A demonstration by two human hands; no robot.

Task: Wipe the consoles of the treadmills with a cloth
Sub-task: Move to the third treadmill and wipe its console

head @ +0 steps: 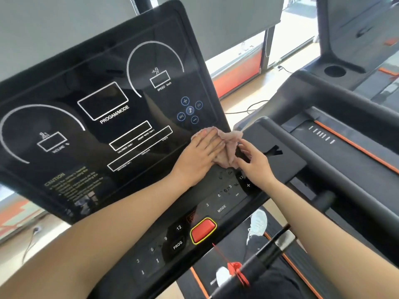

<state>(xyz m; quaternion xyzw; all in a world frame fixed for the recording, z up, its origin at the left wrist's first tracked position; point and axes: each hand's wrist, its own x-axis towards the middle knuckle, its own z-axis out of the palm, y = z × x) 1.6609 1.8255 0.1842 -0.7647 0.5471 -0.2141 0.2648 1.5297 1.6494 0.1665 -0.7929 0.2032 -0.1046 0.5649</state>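
A black treadmill console (103,108) with white dials and printed boxes fills the left and middle of the view. A crumpled pale pink cloth (226,145) lies at the console's lower right corner. My left hand (198,156) lies flat on the cloth's left part, fingers together, pressing it onto the panel. My right hand (254,162) touches the cloth's right edge with spread, bent fingers, beside the side tray.
Below the screen runs a button strip (216,203) with a red stop button (203,230) and a red safety clip (236,270) on a cord. A second treadmill (345,134) with a cup holder (335,71) stands to the right. My shoes show on the belt below.
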